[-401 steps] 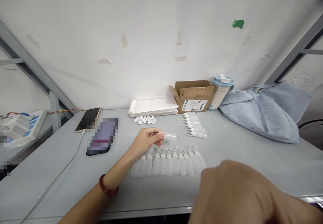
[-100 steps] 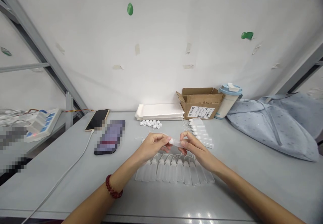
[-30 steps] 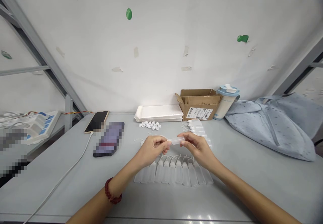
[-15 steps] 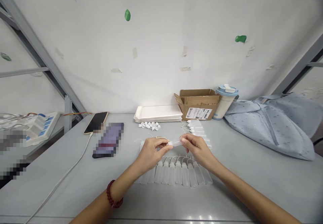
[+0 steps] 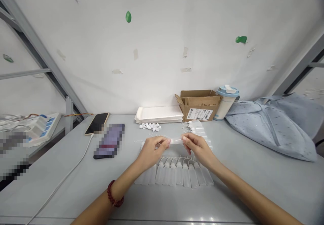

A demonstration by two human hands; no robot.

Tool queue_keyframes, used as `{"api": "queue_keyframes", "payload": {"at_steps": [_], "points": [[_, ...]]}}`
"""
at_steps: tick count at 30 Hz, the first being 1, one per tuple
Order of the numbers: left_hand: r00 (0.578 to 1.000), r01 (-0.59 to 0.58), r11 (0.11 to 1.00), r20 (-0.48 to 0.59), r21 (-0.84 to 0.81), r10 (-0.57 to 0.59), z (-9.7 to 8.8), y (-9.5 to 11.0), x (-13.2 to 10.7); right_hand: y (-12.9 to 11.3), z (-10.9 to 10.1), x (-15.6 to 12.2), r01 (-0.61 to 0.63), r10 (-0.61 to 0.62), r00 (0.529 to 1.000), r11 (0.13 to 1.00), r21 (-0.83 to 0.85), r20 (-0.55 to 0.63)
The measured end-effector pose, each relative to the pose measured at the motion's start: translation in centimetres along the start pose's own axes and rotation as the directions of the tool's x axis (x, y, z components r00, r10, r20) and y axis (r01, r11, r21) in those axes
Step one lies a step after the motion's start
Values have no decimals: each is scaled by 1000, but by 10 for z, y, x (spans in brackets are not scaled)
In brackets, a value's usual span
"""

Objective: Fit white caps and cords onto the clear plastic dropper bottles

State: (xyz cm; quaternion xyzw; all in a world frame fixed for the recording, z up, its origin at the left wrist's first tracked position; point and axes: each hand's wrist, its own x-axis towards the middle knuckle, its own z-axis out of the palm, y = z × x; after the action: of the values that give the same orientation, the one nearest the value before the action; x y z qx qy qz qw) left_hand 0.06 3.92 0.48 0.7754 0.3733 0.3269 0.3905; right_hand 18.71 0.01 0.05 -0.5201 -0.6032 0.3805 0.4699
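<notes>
A small translucent plastic bottle (image 5: 177, 141) lies nearly level between my two hands above the table. My left hand (image 5: 153, 150) pinches its white cap end with thumb and forefinger, which partly hide the cap. At the other end, my right hand (image 5: 199, 148) grips the bottle body between thumb and fingers. Just below, several similar capped bottles (image 5: 179, 175) lie side by side in a row, thin white cords looping from their tops. More such bottles (image 5: 199, 131) lie behind my right hand. A cluster of loose white caps (image 5: 150, 127) sits beyond my left hand.
A stack of white envelopes (image 5: 159, 113), an open cardboard box (image 5: 201, 105) and a lidded cup (image 5: 224, 105) stand along the wall. Blue fabric (image 5: 268, 130) covers the right side. Two phones (image 5: 97, 123) and a white cable (image 5: 66, 177) lie left, near a power strip (image 5: 48, 130).
The bottle has risen slightly and levelled out. My left thumb and fingers have shifted on the cap and now cover more of it. My right hand keeps its grip.
</notes>
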Motion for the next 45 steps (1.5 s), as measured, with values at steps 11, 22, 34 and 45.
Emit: {"api": "queue_keyframes", "payload": {"at_steps": [11, 22, 34, 45], "points": [[960, 50, 786, -246, 616, 132, -47, -57, 25, 27, -48, 30, 1, -93, 938, 964, -265, -335], [973, 41, 677, -183, 735, 140, -62, -103, 37, 48, -83, 44, -140, -99, 940, 760, -635, -326], [980, 56, 700, -173, 712, 97, -63, -102, 37, 57, -89, 46, -264, 0, 937, 653, -709, -349], [970, 159, 744, -242, 649, 4, -62, -88, 37, 54, -87, 45, -293, 19, 934, 609, -737, -356]]}}
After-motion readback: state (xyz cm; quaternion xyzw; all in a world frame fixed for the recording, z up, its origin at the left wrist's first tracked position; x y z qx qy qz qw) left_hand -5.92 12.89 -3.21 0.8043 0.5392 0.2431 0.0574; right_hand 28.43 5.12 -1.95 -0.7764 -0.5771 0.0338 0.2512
